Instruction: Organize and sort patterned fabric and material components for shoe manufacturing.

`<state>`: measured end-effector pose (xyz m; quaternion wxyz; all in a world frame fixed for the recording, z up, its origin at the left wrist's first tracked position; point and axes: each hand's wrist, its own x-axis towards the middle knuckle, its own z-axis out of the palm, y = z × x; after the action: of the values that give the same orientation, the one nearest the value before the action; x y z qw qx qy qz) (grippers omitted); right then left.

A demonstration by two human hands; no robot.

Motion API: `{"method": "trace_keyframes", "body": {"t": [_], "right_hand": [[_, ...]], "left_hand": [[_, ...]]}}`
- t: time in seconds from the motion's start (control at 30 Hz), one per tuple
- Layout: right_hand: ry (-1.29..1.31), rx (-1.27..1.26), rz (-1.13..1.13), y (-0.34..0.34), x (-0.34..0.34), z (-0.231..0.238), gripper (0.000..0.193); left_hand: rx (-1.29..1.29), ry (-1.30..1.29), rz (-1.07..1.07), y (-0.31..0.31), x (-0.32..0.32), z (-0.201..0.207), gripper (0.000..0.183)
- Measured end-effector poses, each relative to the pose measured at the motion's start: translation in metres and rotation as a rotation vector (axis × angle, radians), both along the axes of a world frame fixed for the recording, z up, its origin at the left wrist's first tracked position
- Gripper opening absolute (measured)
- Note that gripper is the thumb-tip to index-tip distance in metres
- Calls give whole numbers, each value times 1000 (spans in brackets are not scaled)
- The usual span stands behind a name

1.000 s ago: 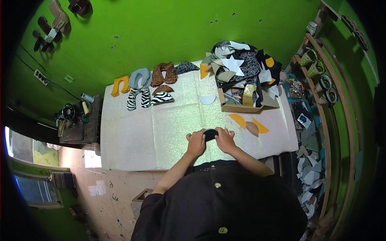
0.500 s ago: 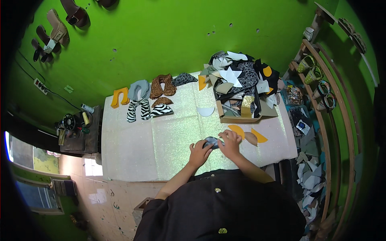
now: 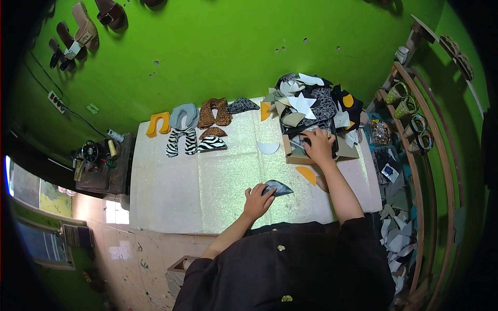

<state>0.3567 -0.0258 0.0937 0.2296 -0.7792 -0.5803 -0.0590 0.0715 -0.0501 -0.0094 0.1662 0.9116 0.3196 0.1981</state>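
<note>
Dark blue-grey half-moon piece (image 3: 280,189): one, at the left hand (image 3: 258,201), over the near part of the cloth-covered surface (image 3: 166,199). Left hand: partly closed, thumb and fingers on the piece's left end; whether lifted or resting could not be told. Right hand (image 3: 318,144): fingers parted and curved down among scraps in the cardboard box (image 3: 298,159); any hold there could not be told.

Risks, as judged: gripped at one end only, the piece could have slipped or swung; the crowded box could have shed scraps over its rim as the right hand stirred them; the right forearm could have swept aside the brown piece (image 3: 322,184) partly hidden by it, or the yellow half-moon piece (image 3: 306,175) beside it.

Orientation: long axis roughly left to right, right end slightly nearer the body; pointed tip away from the left hand, curved edge facing outward.

Beyond the left hand: white half-moon piece (image 3: 268,148). Farther left: zebra-print U-shaped piece (image 3: 173,142).
</note>
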Motion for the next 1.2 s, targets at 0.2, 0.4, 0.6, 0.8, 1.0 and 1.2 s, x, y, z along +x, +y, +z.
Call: {"method": "trace_keyframes", "body": {"t": [0.2,0.4,0.6,0.8,1.0,1.2], "right_hand": [[-68,32,44,37,-7,-6,31],[-29,218,-83,45,-9,-18,12],[518,502,-65,25,-7,21,13],[258,592,145,-46,-74,31,12],[216,396,433,-88,-139,-21,11],[376,191,264,-91,-137,-25,28]], "left_hand": [[-34,-83,24,-3,-4,5,43],[-76,-181,107,-2,-3,6,53],[-93,-293,220,-1,-7,-5,55],[-366,-539,184,10,3,20,58],[-1042,-955,-210,4,11,44,59],[-1316,-854,233,3,-7,42,36]]}}
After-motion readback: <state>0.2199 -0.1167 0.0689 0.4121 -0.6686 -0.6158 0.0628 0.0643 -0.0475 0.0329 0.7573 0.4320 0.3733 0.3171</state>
